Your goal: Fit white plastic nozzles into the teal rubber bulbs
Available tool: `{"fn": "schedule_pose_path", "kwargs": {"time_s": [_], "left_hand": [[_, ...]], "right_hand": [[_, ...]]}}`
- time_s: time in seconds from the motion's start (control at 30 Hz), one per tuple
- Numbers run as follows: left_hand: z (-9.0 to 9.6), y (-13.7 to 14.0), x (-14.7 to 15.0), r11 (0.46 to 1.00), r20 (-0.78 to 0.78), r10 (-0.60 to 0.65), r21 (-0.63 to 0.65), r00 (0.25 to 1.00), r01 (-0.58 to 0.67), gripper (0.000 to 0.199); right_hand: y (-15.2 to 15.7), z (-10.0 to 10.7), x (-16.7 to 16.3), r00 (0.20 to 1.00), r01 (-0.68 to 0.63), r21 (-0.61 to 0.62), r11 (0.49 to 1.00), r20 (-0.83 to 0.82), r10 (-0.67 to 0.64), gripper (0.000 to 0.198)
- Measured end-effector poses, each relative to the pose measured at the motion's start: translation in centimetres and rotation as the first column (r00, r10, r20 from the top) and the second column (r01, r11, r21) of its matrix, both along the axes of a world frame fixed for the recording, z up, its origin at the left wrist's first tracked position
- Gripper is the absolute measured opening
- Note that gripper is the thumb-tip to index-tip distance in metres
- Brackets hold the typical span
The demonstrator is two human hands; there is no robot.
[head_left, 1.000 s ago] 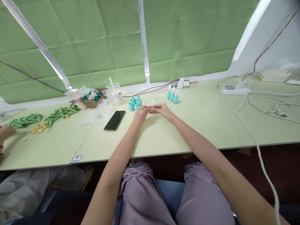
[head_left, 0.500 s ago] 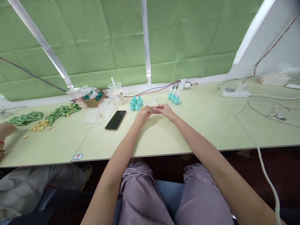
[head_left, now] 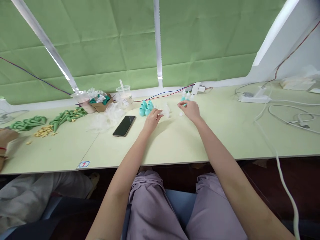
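At the middle of the table, my left hand (head_left: 152,120) pinches what looks like a small clear plastic piece (head_left: 161,113), partly covered by the fingertips. Just beyond it lies a cluster of translucent white pieces (head_left: 166,109). My right hand (head_left: 190,110) is apart from the left, with thumb and forefinger spread and nothing clearly held. A tiny whitish piece (head_left: 181,114) lies on the table below its fingertips. Several turquoise bulbs with open necks (head_left: 142,111) stand left of my left hand. Behind my right hand, turquoise bulbs with white pointed tips (head_left: 188,94) are partly hidden.
A phone (head_left: 124,126) lies left of my left arm. Crumpled clear plastic bags (head_left: 110,116), a cardboard box (head_left: 101,106) and plastic cups (head_left: 125,96) stand behind. Green and yellow pieces lie near another person's hand (head_left: 7,137). A power strip (head_left: 253,98) with cables is at right.
My hands, which were together over a small piece, have separated. The right moved to the right and its fingers parted; a tiny whitish piece now shows below it. The left stayed nearly in place.
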State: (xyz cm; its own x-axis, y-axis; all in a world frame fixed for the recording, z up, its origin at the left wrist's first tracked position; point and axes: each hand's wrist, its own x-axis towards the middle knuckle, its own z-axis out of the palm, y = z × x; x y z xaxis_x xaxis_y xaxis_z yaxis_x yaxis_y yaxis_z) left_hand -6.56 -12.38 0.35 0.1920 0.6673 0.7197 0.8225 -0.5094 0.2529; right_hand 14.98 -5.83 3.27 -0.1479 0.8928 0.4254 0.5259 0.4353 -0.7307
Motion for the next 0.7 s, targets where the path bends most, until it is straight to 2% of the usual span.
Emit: {"fn": "schedule_pose_path", "kwargs": {"time_s": [0.07,0.13,0.23,0.33,0.4,0.47,0.57,0.63,0.7], "left_hand": [[0.0,0.1,0.0,1.000,0.048,-0.006,-0.027,0.999,0.007,0.017],[0.0,0.1,0.0,0.998,0.075,-0.020,-0.055,0.997,0.024,0.016],[-0.1,0.2,0.0,0.995,0.092,-0.034,-0.094,0.995,0.043,0.015],[-0.2,0.4,0.0,0.991,0.102,-0.037,-0.127,0.994,0.050,0.014],[-0.3,0.4,-0.1,0.988,0.110,-0.038,-0.144,0.993,0.054,0.013],[-0.3,0.4,-0.1,0.987,0.126,-0.038,-0.153,0.991,0.057,0.012],[-0.3,0.5,-0.2,0.983,0.188,-0.049,-0.164,0.981,0.081,0.013],[-0.3,0.6,-0.1,0.979,0.245,-0.065,-0.171,0.967,0.109,0.014],[-0.4,0.8,-0.1,0.974,0.295,-0.077,-0.182,0.952,0.135,0.015]], "right_hand": [[0.5,-0.6,0.8,0.963,0.065,0.041,0.997,0.258,-0.073,0.026],[0.8,-1.3,1.2,0.905,0.040,-0.006,0.999,0.424,-0.034,0.034],[1.1,-2.5,1.0,0.858,-0.018,-0.066,0.998,0.511,0.049,0.028],[1.4,-3.2,0.8,0.875,-0.049,-0.033,0.998,0.481,0.059,0.022],[1.6,-3.4,0.8,0.911,-0.064,-0.018,0.998,0.407,0.066,0.022],[1.8,-3.1,0.7,0.955,-0.084,-0.054,0.995,0.281,0.096,0.018],[1.5,-2.3,-0.1,0.985,-0.163,-0.138,0.977,-0.077,0.153,0.014],[1.1,-1.6,-0.9,0.913,-0.271,-0.134,0.953,-0.351,0.210,0.021],[0.4,-1.0,-1.9,0.806,-0.377,-0.084,0.922,-0.520,0.282,0.030]]}}
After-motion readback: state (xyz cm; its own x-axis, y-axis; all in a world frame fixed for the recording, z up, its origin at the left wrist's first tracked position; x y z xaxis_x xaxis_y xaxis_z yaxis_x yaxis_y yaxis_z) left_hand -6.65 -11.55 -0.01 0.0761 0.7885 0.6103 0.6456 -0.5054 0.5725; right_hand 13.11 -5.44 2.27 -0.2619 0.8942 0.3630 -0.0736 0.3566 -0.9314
